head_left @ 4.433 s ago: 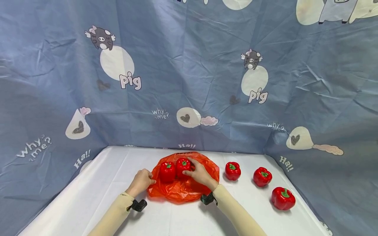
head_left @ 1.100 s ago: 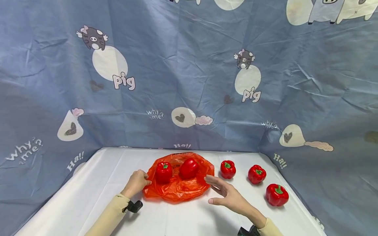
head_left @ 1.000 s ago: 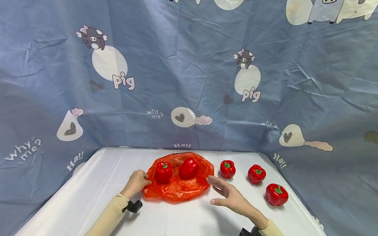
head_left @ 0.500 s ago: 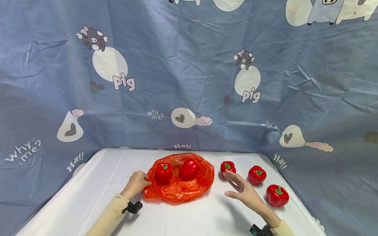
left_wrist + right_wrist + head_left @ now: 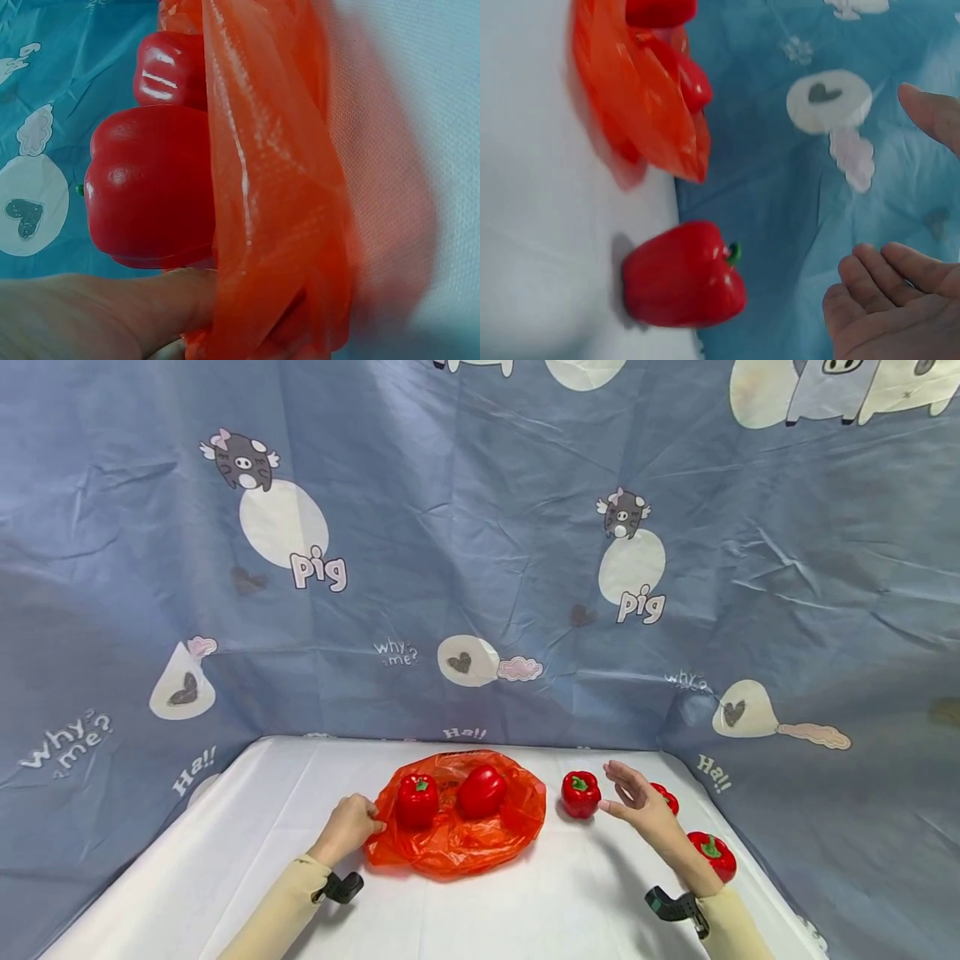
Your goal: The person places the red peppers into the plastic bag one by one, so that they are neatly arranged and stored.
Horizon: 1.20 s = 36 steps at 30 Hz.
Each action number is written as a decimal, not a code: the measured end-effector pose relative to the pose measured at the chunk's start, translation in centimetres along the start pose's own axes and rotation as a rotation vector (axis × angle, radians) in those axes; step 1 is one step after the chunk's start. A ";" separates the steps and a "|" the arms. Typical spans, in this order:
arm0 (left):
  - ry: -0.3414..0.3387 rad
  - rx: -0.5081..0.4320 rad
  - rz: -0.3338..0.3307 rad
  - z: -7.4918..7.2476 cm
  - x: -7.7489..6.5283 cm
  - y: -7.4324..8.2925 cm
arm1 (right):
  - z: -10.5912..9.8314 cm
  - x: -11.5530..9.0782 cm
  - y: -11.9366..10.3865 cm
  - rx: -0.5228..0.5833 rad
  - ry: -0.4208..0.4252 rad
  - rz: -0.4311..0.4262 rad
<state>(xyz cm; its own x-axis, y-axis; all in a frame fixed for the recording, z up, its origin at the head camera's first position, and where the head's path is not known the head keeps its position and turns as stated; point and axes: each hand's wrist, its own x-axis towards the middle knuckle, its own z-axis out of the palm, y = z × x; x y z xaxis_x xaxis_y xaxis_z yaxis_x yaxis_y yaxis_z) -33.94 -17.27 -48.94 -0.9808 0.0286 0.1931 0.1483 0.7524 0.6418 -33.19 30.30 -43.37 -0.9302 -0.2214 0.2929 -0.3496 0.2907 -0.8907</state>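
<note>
An orange-red plastic bag (image 5: 465,853) lies spread open on the white table, two red bell peppers in it. One pepper (image 5: 417,802) stands stem up; the other (image 5: 482,792) lies tipped, its stem hidden. My left hand (image 5: 348,828) pinches the bag's left edge; in the left wrist view its thumb lies inside the film (image 5: 277,172), beside a pepper (image 5: 154,187). My right hand (image 5: 645,806) is raised, fingers spread and holding nothing, just right of a third bell pepper (image 5: 581,795). In the right wrist view that pepper (image 5: 682,277) is apart from the open palm (image 5: 900,307).
Two more red bell peppers stand at the right, one (image 5: 666,797) partly behind my right hand, another (image 5: 717,858) partly behind the forearm. A blue printed curtain (image 5: 480,568) rises behind and along both sides of the white table (image 5: 465,918).
My right hand has let go of the second pepper in the bag, now tipped over, and moved right to beside the third pepper. My left hand stays at the bag's edge.
</note>
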 end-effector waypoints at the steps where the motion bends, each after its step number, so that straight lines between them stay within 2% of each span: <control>1: 0.000 0.002 0.002 0.0 0.0 0.0 | -0.2 0.2 0.3 0.000 0.010 0.010; 9: -0.001 0.011 0.000 0.0 -0.1 0.2 | -0.4 1.6 2.6 0.045 0.036 0.108; 17: 0.007 0.022 0.014 0.0 -0.1 0.3 | 0.0 2.4 4.6 0.002 0.087 0.185; 27: 0.029 0.025 0.040 -0.3 0.0 0.3 | 0.9 3.7 7.5 -0.006 0.105 0.227; 36: 0.023 0.018 0.028 -0.1 -0.2 0.2 | 2.2 4.0 9.3 -0.018 0.106 0.277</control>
<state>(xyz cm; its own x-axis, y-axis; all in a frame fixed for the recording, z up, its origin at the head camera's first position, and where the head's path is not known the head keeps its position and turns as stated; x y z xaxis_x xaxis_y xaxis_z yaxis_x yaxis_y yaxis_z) -33.74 -17.15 -48.79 -0.9729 0.0348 0.2284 0.1734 0.7630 0.6227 -39.90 30.10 -51.23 -0.9966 -0.0336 0.0750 -0.0820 0.3430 -0.9357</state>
